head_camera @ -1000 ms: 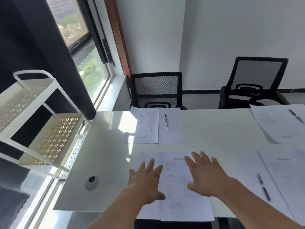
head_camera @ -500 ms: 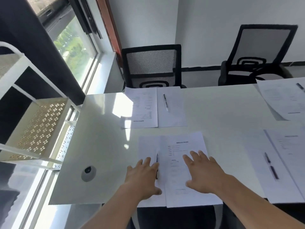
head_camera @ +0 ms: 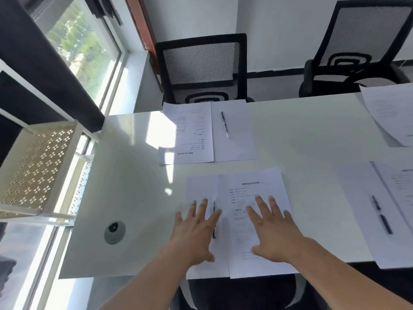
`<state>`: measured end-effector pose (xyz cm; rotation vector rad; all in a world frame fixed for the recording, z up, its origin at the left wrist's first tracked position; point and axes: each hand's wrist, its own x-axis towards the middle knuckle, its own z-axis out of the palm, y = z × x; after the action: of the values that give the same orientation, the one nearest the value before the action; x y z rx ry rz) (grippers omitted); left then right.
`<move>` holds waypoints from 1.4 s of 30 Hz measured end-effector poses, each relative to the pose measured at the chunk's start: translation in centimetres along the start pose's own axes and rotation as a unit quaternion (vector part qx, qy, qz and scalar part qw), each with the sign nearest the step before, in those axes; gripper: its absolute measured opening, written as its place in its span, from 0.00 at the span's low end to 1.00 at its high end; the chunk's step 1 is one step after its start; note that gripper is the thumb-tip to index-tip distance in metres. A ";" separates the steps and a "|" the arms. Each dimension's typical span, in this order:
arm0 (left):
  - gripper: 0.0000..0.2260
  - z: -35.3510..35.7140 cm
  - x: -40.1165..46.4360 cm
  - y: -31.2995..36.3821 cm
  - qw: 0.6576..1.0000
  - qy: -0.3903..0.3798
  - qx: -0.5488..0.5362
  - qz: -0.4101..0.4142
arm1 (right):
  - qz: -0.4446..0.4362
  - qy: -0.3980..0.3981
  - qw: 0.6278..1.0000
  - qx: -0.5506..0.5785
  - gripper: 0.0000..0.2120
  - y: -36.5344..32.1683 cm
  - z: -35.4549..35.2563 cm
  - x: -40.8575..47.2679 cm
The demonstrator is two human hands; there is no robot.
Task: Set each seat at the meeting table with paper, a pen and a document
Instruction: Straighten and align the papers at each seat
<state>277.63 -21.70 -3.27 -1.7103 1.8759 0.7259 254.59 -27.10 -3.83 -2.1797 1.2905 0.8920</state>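
At the near edge of the white table (head_camera: 301, 139), a blank sheet (head_camera: 201, 189) lies beside a printed document (head_camera: 254, 186). My left hand (head_camera: 194, 229) rests flat with spread fingers on the blank sheet, partly covering a dark pen (head_camera: 214, 220). Flat on the printed document is my right hand (head_camera: 272, 231), fingers straight. Across the table, another document (head_camera: 190, 133), blank sheet (head_camera: 239, 135) and pen (head_camera: 224, 123) lie at the far seat. To the right, a set with a pen (head_camera: 381, 213) lies on paper (head_camera: 357, 198).
Two black mesh chairs (head_camera: 203, 70) (head_camera: 366, 48) stand behind the far side. A white perforated cart (head_camera: 35, 171) stands at the left by the window. A round grey cable cap (head_camera: 114, 229) sits in the table. A dark chair (head_camera: 241, 291) is below me.
The view has tilted down and nearer. Both hands slid toward the near edge with the papers, and the pen now shows beside my left hand's fingers.
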 end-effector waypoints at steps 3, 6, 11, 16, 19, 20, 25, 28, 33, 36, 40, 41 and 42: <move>0.61 0.5 1.0 -0.1 1.000 0.000 0.000 0.005 | 0.002 0.000 1.000 0.006 0.56 0.1 0.7 1.0; 0.63 1.2 1.6 -0.2 1.000 -0.002 -0.001 0.012 | 0.004 0.000 1.000 0.014 0.58 0.1 1.7 1.7; 0.63 2.3 2.2 -0.4 1.000 -0.007 -0.009 0.006 | 0.010 -0.004 1.000 0.028 0.61 -0.1 2.9 2.7; 0.60 2.8 2.6 -0.3 1.000 -0.004 -0.012 -0.003 | 0.010 -0.003 0.999 0.034 0.61 0.0 3.4 3.2; 0.59 2.8 2.6 0.1 1.000 -0.001 -0.005 -0.004 | 0.011 -0.002 0.999 0.033 0.61 0.1 3.4 3.2; 0.59 2.8 2.7 0.2 1.000 0.000 -0.002 -0.004 | 0.011 -0.003 0.999 0.034 0.61 0.1 3.5 3.3; 0.59 3.0 2.7 0.0 1.000 0.004 -0.007 -0.005 | 0.023 -0.002 0.999 0.045 0.61 0.4 3.6 3.1; 0.59 3.1 2.8 0.0 1.000 0.005 -0.008 -0.006 | 0.023 -0.003 0.999 0.046 0.61 0.5 3.5 3.0; 0.59 3.1 2.8 -0.1 1.000 0.005 -0.015 -0.006 | 0.023 -0.006 0.998 0.050 0.61 0.7 3.4 2.9; 0.59 3.2 2.8 -0.1 1.000 0.006 -0.015 -0.006 | 0.026 -0.007 0.998 0.054 0.61 1.0 3.6 2.8; 0.59 3.1 2.7 -0.1 1.000 0.006 -0.016 -0.005 | 0.026 -0.007 0.998 0.053 0.62 1.4 3.6 2.7; 0.59 3.0 2.7 -0.1 1.000 0.005 -0.015 -0.005 | 0.026 -0.007 0.998 0.053 0.62 1.4 3.6 2.7; 0.59 3.0 2.7 -0.1 1.000 0.005 -0.014 -0.004 | 0.025 -0.006 0.998 0.051 0.62 1.5 3.6 2.7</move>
<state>277.49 -21.66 -7.30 -1.7409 1.8729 0.7461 253.16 -26.99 -8.29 -2.0690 1.3611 0.8377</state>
